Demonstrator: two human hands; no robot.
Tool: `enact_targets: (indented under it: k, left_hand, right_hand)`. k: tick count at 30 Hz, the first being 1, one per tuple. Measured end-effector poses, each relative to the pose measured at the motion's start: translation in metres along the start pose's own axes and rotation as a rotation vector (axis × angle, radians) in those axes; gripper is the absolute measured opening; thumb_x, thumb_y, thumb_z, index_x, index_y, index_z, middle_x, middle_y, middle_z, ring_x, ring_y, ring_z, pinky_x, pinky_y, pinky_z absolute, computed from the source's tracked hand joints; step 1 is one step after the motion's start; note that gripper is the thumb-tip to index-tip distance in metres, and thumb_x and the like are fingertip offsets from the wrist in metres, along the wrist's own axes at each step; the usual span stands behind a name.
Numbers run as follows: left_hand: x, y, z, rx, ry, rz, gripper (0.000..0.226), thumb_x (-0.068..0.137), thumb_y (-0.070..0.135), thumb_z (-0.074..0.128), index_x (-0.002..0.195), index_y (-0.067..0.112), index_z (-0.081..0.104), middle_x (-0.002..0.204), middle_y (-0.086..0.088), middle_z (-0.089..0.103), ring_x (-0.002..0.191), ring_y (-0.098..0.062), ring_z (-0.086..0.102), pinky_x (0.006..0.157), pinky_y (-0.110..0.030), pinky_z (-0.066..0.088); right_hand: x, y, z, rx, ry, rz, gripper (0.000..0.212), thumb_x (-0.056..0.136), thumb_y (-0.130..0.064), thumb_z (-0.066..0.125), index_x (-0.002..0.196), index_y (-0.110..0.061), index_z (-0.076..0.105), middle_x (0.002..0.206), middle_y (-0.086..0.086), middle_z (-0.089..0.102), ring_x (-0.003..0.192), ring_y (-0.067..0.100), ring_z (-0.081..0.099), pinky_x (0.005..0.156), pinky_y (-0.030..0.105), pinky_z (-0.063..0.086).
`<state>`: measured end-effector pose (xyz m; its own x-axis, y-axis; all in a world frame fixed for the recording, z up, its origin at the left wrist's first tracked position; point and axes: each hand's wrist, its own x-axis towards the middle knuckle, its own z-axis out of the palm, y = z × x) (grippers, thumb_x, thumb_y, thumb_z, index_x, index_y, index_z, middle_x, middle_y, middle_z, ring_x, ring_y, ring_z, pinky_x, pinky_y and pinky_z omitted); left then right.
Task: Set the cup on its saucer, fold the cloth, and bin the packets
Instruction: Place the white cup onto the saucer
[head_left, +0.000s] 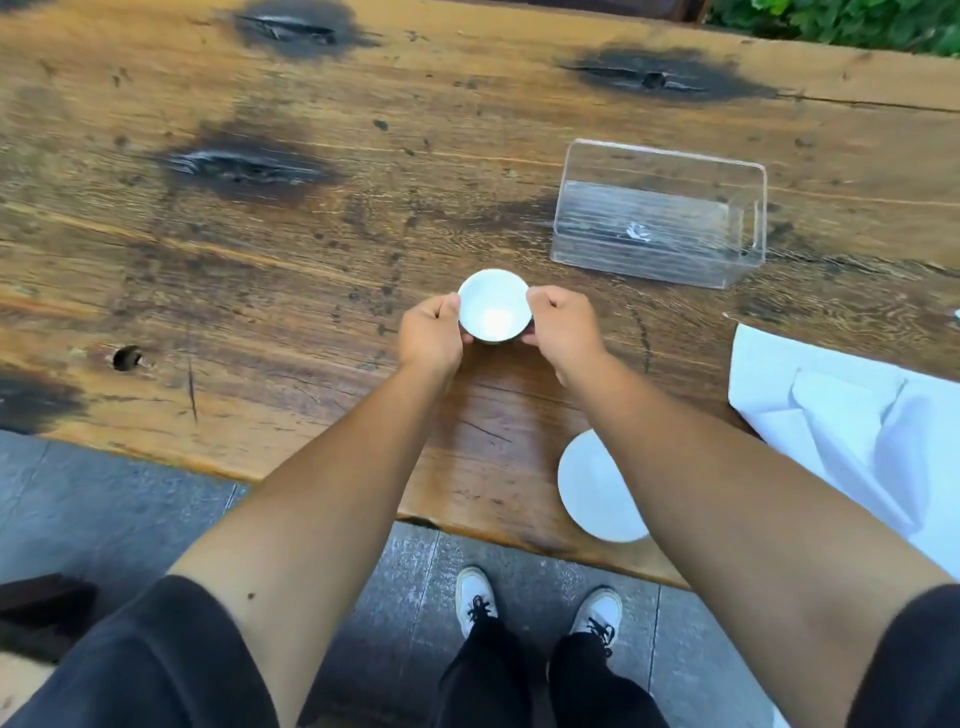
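A rough wooden table (260, 260) with dark burnt knots fills most of the view, and its near edge runs across the lower part of the picture above grey paving. Toward the left of that near edge a small round hole (126, 357) shows in the wood.

Near the middle of the table, the left hand (431, 332) curls its fingers against the left side of a small white cup (494, 313), and the right hand (563, 327) grips the opposite side, so the cup is pinched between both hands. The cup stands upright with its open mouth facing up; whether its base touches the wood cannot be told.

Under the right forearm, at the near edge of the table, lies a white saucer (592, 499), partly hidden by the arm and well apart from the cup.

Farther back and to the right stands a clear plastic box (660, 213).

At the right edge of the table a white cloth (852, 421) lies crumpled and unfolded, running out of view.
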<state>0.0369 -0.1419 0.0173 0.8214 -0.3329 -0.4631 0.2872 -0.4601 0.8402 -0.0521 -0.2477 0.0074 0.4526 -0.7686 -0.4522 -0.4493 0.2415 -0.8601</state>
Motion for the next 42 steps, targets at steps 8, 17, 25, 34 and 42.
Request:
enact_targets:
  k: [8,17,25,34,42]
  left_hand:
    - [-0.123,-0.032,0.053,0.107,-0.181,0.006,0.029,0.092,0.029,0.047,0.072,0.028,0.067,0.056,0.004,0.061,0.057,-0.015,0.055,0.057,-0.029,0.042]
    - [-0.178,-0.078,0.062,0.219,-0.228,0.039,0.028,0.095,0.029,0.045,0.077,0.026,0.067,0.080,-0.011,0.072,0.077,-0.026,0.067,0.066,-0.034,0.050]
    - [-0.182,-0.083,0.060,0.246,-0.226,0.058,0.025,0.096,0.031,0.045,0.080,0.032,0.065,0.080,-0.009,0.072,0.078,-0.025,0.065,0.065,-0.032,0.047]
    - [-0.181,-0.078,0.053,0.345,-0.218,0.096,0.029,0.097,0.032,0.040,0.091,0.023,0.067,0.081,-0.008,0.071,0.074,-0.022,0.067,0.062,-0.031,0.047]
    - [-0.189,-0.002,0.089,0.673,-0.101,0.612,0.037,0.093,0.030,0.048,0.129,0.022,0.047,0.138,-0.004,0.045,0.126,-0.026,0.036,0.103,-0.045,0.026]
  right_hand:
    - [-0.098,0.047,-0.118,-0.229,0.123,-0.021,0.029,0.089,-0.028,0.046,0.080,-0.013,0.069,0.080,0.006,0.070,0.072,0.020,0.066,0.068,0.041,0.059]
    - [-0.145,0.113,-0.141,-0.252,0.162,0.020,0.032,0.091,-0.029,0.045,0.077,-0.007,0.063,0.071,0.013,0.068,0.074,0.033,0.066,0.071,0.046,0.055]
    - [-0.151,0.119,-0.140,-0.260,0.163,-0.006,0.032,0.094,-0.028,0.044,0.078,-0.009,0.064,0.076,0.016,0.067,0.076,0.035,0.066,0.069,0.041,0.052]
    - [-0.161,0.119,-0.142,-0.301,0.192,-0.084,0.029,0.098,-0.032,0.041,0.108,-0.022,0.067,0.108,0.006,0.067,0.094,0.026,0.063,0.081,0.036,0.050]
    - [-0.165,0.098,-0.266,-0.494,0.394,-0.156,0.021,0.094,-0.023,0.050,0.102,-0.012,0.067,0.105,0.012,0.064,0.097,0.027,0.059,0.080,0.034,0.045]
